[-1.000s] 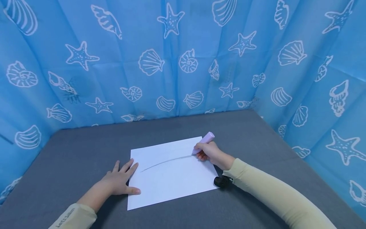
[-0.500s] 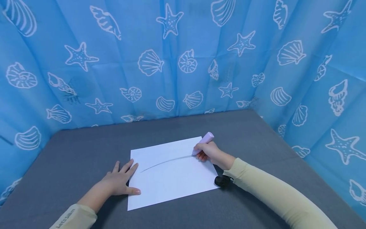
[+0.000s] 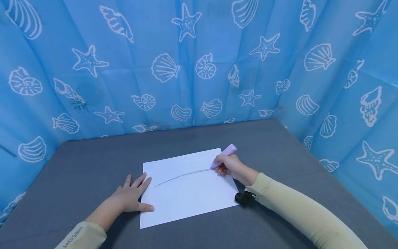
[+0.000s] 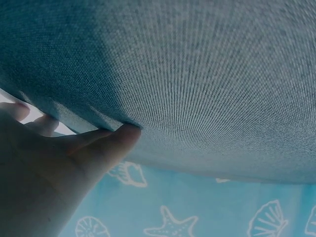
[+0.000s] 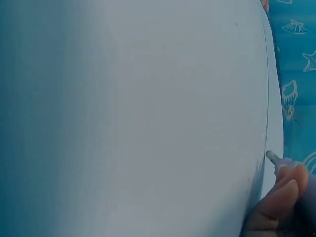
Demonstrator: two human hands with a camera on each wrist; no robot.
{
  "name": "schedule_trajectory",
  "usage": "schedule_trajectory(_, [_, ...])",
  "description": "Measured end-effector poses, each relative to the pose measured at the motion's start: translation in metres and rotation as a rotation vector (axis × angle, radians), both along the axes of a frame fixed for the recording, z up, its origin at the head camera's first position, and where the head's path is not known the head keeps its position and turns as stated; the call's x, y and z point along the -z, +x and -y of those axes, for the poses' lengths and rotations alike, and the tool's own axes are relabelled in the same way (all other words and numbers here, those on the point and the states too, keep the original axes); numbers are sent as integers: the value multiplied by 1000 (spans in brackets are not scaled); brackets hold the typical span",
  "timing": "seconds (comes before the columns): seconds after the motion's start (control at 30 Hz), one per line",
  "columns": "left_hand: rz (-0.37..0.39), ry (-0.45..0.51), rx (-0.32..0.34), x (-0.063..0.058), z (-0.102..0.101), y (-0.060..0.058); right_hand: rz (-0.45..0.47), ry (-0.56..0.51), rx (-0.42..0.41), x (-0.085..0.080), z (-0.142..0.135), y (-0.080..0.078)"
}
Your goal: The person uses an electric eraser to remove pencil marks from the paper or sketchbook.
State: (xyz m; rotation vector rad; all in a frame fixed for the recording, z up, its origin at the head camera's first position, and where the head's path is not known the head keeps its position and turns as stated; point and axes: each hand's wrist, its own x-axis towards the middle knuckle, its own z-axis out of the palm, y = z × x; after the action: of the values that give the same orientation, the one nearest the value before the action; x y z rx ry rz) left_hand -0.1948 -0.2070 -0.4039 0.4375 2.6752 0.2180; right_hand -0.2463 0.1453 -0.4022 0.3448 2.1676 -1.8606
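Head view: a white sheet of paper (image 3: 186, 199) lies on the grey table (image 3: 93, 162), a thin curved line (image 3: 179, 175) drawn across it. The left hand (image 3: 126, 199) rests at the paper's left edge, fingers spread wide, thumb on the sheet. The right hand (image 3: 230, 166) pinches a lilac pen (image 3: 229, 150) over the paper's right part, tip at the line's right end. A blue curtain (image 3: 124, 83) with shells and starfish hangs behind. Left wrist view: the left hand's fingers lie apart against the grey cloth, white paper showing beyond. Right wrist view: fingers pinch the pen, its tip beside the line.
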Motion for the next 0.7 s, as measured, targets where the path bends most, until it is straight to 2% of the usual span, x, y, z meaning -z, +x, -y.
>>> schedule_trajectory(0.53, [-33,36,32,-1,4,3,5,70,-36,-5,3,-1])
schedule_trajectory(0.7, [-21,33,28,-2,3,3,4,86,-44,-5,0,-2])
